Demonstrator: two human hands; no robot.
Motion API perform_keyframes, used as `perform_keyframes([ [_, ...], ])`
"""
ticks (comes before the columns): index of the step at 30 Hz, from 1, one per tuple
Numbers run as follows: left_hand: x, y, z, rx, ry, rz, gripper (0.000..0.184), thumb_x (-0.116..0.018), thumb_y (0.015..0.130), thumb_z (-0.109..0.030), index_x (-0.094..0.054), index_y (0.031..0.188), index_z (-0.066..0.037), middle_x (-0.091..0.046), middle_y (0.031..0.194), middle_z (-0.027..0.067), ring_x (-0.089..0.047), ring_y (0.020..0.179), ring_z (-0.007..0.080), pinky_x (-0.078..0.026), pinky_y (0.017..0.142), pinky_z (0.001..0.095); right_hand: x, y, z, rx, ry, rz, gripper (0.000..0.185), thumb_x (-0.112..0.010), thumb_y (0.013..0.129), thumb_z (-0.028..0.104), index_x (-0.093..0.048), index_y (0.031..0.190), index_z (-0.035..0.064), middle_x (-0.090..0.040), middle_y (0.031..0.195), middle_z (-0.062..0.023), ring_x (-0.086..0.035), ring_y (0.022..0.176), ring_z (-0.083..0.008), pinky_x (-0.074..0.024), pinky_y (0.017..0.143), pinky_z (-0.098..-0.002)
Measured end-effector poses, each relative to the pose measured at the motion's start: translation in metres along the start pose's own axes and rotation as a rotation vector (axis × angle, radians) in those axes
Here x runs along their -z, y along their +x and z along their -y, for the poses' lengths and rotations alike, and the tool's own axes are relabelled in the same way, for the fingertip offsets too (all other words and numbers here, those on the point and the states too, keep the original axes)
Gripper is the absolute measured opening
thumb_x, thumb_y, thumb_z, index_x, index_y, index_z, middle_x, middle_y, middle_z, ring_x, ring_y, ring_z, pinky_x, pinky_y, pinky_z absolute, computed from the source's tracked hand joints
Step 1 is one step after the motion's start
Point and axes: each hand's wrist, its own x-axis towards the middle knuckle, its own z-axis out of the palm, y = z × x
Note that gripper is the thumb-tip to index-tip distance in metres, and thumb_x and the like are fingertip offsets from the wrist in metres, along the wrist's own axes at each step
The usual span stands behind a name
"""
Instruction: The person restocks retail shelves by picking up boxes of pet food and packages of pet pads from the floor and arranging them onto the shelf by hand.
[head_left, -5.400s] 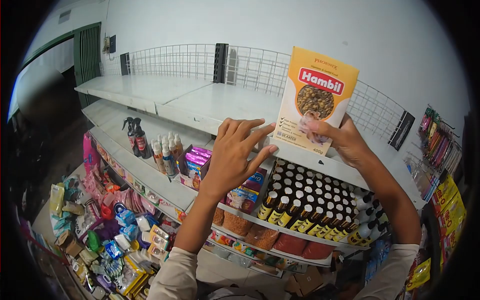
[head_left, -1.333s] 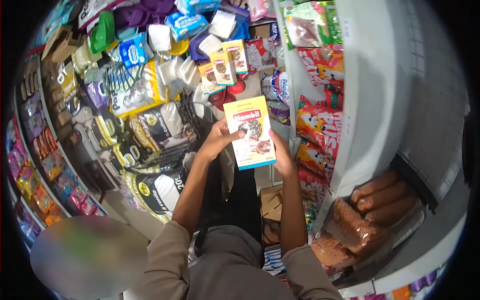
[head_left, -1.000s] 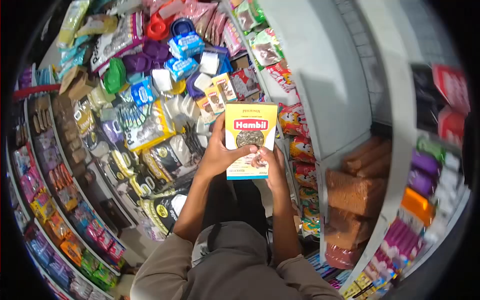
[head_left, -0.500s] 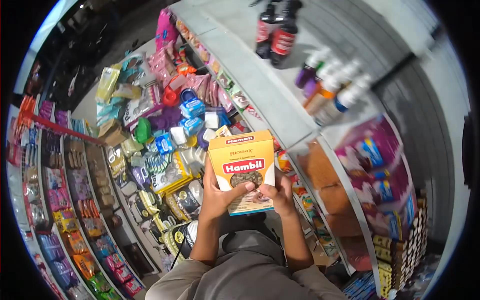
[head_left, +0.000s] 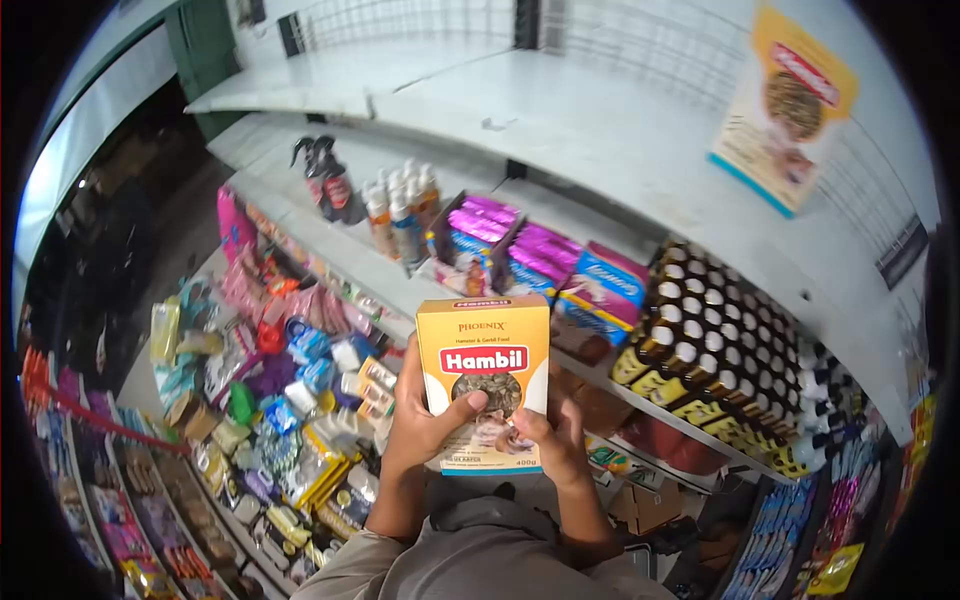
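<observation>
A yellow and white Hambil box (head_left: pixel 484 385) is held upright in front of my body, its front facing me. My left hand (head_left: pixel 425 415) grips its left side, with the thumb across the front. On the lower right side my right hand (head_left: pixel 558 435) holds the same box, thumb on its front. Another Hambil box (head_left: pixel 793 105) stands alone on the top shelf (head_left: pixel 560 100) at the upper right, slightly blurred.
Below the top shelf are spray bottles (head_left: pixel 328 185), small bottles (head_left: pixel 402 215), purple packets (head_left: pixel 485 218) and rows of dark bottles with white caps (head_left: pixel 715 350). Mixed packages (head_left: pixel 270 380) cover the floor at left. An open carton (head_left: pixel 643 503) lies low at right.
The view has swung from the floor goods up to the shelves. One Hambil box now stands on the top shelf, while both hands hold another that was first seen lower down.
</observation>
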Motion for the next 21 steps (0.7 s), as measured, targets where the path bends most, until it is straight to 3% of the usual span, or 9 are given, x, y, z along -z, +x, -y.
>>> perform_keyframes([
  [4,-0.046,0.006,-0.03,-0.049,-0.063,0.167,0.084,-0.081,0.07,-0.008,-0.033,0.138,0.004,-0.056,0.122,0.0131,-0.055,0.113,0.0195,-0.043,0.098,0.0321,0.01,-0.025,0.046,0.169,-0.084,-0.066,0.039,-0.064,0.087,0.019,-0.051,0.116,-0.0035,-0.058,0.105,-0.006,-0.054,0.096,-0.0115,-0.0444,0.087,-0.0278],
  [6,-0.065,0.01,-0.041,-0.074,-0.1,0.257,0.086,-0.081,0.07,-0.01,-0.032,0.139,0.004,-0.055,0.125,0.0137,-0.054,0.115,0.0199,-0.041,0.1,0.0326,0.015,-0.036,0.065,0.329,-0.177,-0.09,0.058,-0.067,0.085,0.025,-0.041,0.128,-0.0036,-0.056,0.114,-0.0082,-0.055,0.103,-0.0149,-0.0445,0.09,-0.0291],
  [8,-0.078,0.018,-0.051,-0.229,-0.032,0.429,0.089,-0.08,0.073,-0.012,-0.028,0.142,0.005,-0.051,0.129,0.0148,-0.052,0.118,0.0205,-0.04,0.101,0.0333,0.018,-0.042,0.086,0.438,-0.244,-0.105,0.068,-0.069,0.083,0.028,-0.036,0.135,-0.0036,-0.055,0.119,-0.0093,-0.055,0.106,-0.0166,-0.0446,0.092,-0.0298],
  [11,-0.1,0.033,-0.064,-0.44,-0.03,0.567,0.09,-0.08,0.075,-0.015,-0.025,0.144,0.006,-0.049,0.133,0.0154,-0.05,0.12,0.0207,-0.038,0.103,0.0337,0.028,-0.044,0.127,0.688,-0.453,-0.008,0.052,-0.065,0.087,0.02,-0.039,0.126,-0.0032,-0.055,0.113,-0.0085,-0.052,0.102,-0.0151,-0.043,0.089,-0.0308],
  [13,-0.119,0.047,-0.076,-0.669,-0.089,0.652,0.092,-0.079,0.077,-0.018,-0.023,0.145,0.006,-0.047,0.135,0.0157,-0.049,0.122,0.0205,-0.037,0.103,0.0337,0.027,-0.042,0.162,0.749,-0.506,0.058,0.056,-0.066,0.087,0.022,-0.037,0.128,-0.0029,-0.054,0.114,-0.0089,-0.052,0.104,-0.0153,-0.0424,0.091,-0.0314],
  [15,-0.137,0.053,-0.092,-0.672,-0.098,0.645,0.091,-0.079,0.077,-0.018,-0.024,0.145,0.006,-0.047,0.134,0.0155,-0.049,0.122,0.0204,-0.037,0.103,0.0335,0.025,-0.038,0.186,0.788,-0.555,0.121,0.06,-0.067,0.087,0.024,-0.034,0.13,-0.0026,-0.054,0.116,-0.0092,-0.051,0.105,-0.0155,-0.0418,0.092,-0.0319],
  [18,-0.156,0.055,-0.116,-0.651,-0.104,0.617,0.09,-0.079,0.077,-0.019,-0.024,0.145,0.006,-0.048,0.132,0.015,-0.049,0.121,0.0201,-0.037,0.103,0.0333,0.022,-0.031,0.207,0.809,-0.493,0.021,0.059,-0.068,0.088,0.027,-0.037,0.129,-0.0025,-0.055,0.115,-0.0094,-0.052,0.105,-0.0153,-0.0411,0.095,-0.0317],
  [21,-0.165,0.056,-0.132,-0.365,-0.082,0.601,0.09,-0.078,0.079,-0.019,-0.023,0.145,0.006,-0.049,0.131,0.0149,-0.049,0.121,0.0199,-0.038,0.103,0.033,0.025,-0.026,0.22,0.817,-0.517,-0.004,0.055,-0.066,0.09,0.025,-0.038,0.129,-0.0027,-0.056,0.115,-0.0095,-0.053,0.106,-0.0145,-0.0412,0.095,-0.0308],
])
